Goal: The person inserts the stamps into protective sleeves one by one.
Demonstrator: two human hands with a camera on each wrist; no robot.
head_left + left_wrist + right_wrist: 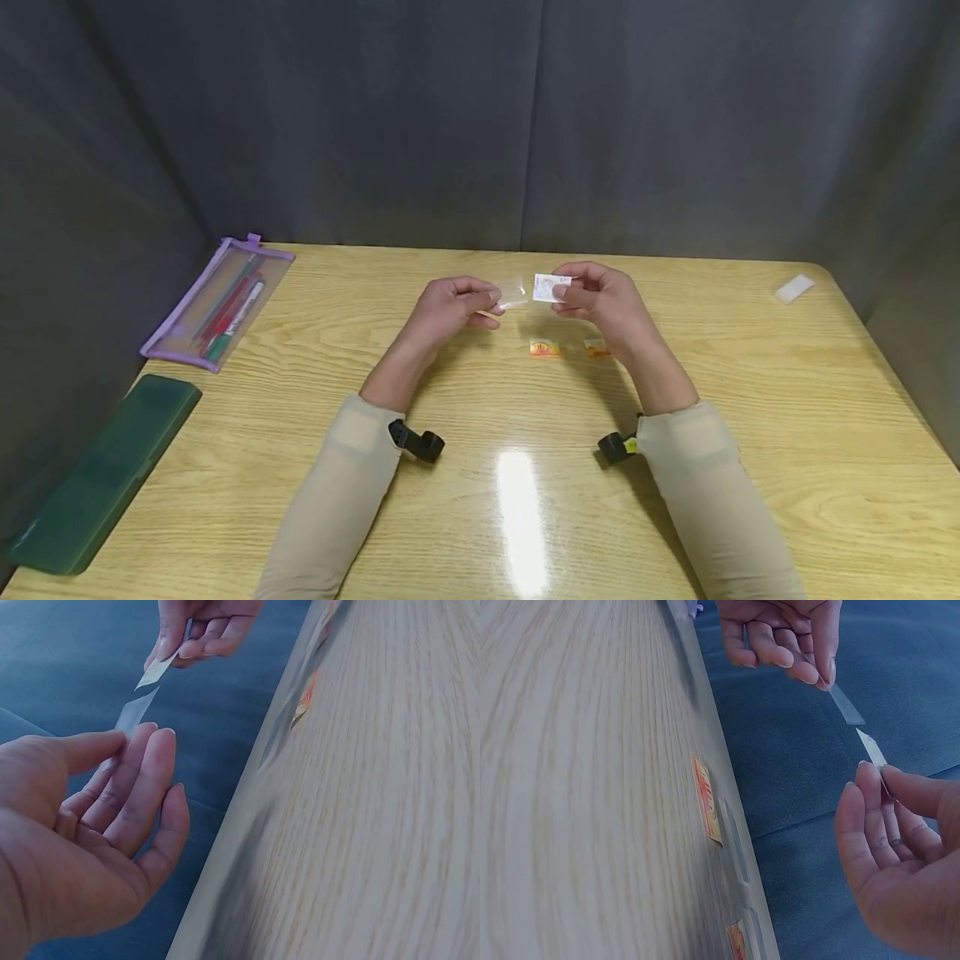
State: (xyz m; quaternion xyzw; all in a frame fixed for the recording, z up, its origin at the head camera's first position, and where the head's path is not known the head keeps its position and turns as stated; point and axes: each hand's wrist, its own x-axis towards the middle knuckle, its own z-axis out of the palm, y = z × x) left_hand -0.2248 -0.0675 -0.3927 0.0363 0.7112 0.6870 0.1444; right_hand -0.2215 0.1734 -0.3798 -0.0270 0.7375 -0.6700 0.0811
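Between thumb and fingers, my left hand [453,310] pinches a small clear plastic sleeve [513,293], held above the table in the head view. Facing it, my right hand [603,300] pinches a small white printed stamp-like card [546,287] by its right side. A narrow gap separates the card from the sleeve, which also shows in the left wrist view as a thin translucent strip [136,712]. Below the hands, an orange-and-yellow printed piece [544,347] lies on the table. A second such piece [596,348] is partly hidden by my right wrist.
At the far left lies a purple-edged see-through zip pouch [180,321] with pens and markers inside. Nearer on that side is a long dark green case [105,475]. A small white rectangular piece [795,288] lies at the back right. Dark curtains [525,125] surround the wooden table [810,433].
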